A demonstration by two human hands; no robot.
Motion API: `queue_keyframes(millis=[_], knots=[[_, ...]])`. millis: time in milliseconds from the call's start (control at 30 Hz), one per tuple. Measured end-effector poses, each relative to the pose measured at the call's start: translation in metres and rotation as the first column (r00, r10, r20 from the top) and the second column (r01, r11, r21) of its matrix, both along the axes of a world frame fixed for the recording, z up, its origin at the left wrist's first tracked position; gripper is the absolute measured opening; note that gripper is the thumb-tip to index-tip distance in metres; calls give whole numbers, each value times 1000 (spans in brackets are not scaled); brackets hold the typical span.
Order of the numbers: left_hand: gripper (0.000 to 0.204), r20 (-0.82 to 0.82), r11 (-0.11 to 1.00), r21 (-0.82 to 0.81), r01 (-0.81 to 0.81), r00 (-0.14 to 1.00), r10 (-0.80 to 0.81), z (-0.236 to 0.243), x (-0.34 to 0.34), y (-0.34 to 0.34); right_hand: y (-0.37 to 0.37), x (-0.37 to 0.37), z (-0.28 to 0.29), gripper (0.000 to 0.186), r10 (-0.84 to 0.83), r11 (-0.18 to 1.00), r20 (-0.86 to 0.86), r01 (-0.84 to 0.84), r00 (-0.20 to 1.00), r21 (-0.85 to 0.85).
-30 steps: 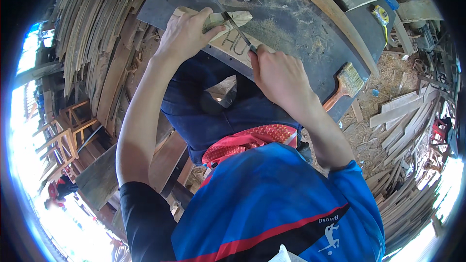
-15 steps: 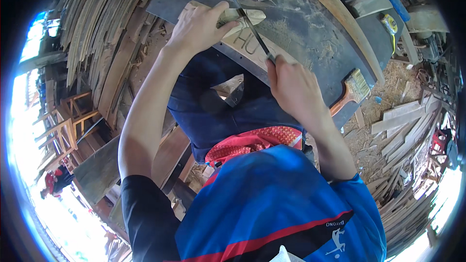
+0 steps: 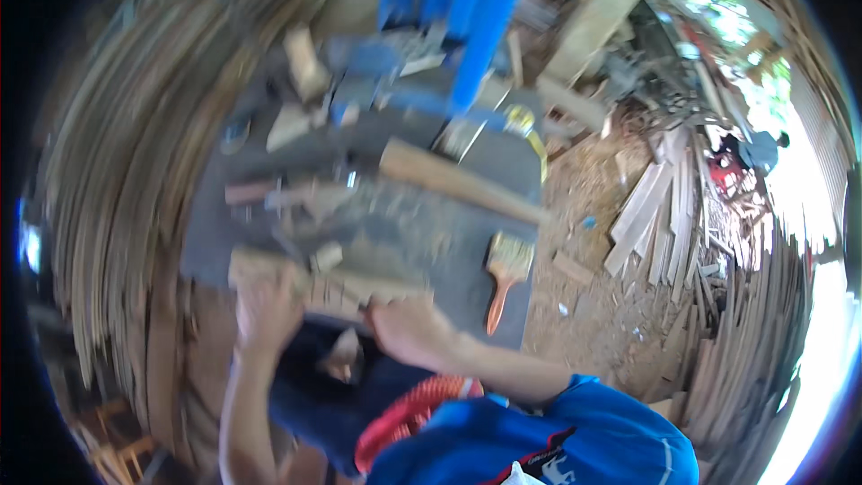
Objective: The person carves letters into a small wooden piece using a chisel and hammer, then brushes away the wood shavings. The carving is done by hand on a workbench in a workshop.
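Observation:
At the table's near edge, my left hand point(image 3: 268, 313) is closed on a pale piece of wood point(image 3: 260, 267) at the left end of a wooden board point(image 3: 395, 290). The board has dark marks along it, blurred here. My right hand point(image 3: 409, 330) is closed in a fist by the board's right part, around the handle of a slim dark file. Motion blur mostly hides the file's blade. A small light wood block point(image 3: 327, 258) sits just beyond the board, between my hands.
On the dark tabletop point(image 3: 449, 242) lie a paintbrush point(image 3: 509, 269), a long curved wood piece point(image 3: 458, 181), a yellow tape measure point(image 3: 521, 120) and blurred hand tools point(image 3: 287, 195). Blue uprights point(image 3: 449, 0) stand beyond. Stacked planks point(image 3: 135, 171) rise left; scrap wood point(image 3: 642, 216) lies right.
The view has swung, bringing the table's far side and the blue uprights into sight. Both hands now appear lower and further left. The file, plain before, is smeared by motion.

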State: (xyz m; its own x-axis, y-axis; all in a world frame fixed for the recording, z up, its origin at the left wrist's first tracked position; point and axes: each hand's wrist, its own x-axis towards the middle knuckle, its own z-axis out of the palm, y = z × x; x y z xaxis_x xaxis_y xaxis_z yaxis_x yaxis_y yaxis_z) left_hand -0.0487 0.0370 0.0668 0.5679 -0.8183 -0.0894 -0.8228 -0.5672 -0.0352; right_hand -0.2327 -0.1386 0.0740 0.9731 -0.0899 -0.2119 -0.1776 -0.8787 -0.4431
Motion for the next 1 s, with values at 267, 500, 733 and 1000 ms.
queue_keyframes(millis=[267, 500, 733, 1000], knots=[[44, -248, 957, -81, -278, 936, 251, 16, 4, -25, 13, 11, -28, 16, -89, 996, 188, 87, 978, 16], [62, -259, 984, 78, -160, 950, 176, 20, -6, -32, -11, 18, -3, 23, -133, 985, 103, 120, 986, 124], [61, -170, 998, -52, -30, 985, 21, -15, -15, -38, -10, -10, -14, 23, -170, 978, 99, 180, 980, -102], [52, -185, 998, -40, -45, 982, 37, 12, -21, -23, 1, 12, -6, 34, -194, 979, 88, 188, 977, 79]])
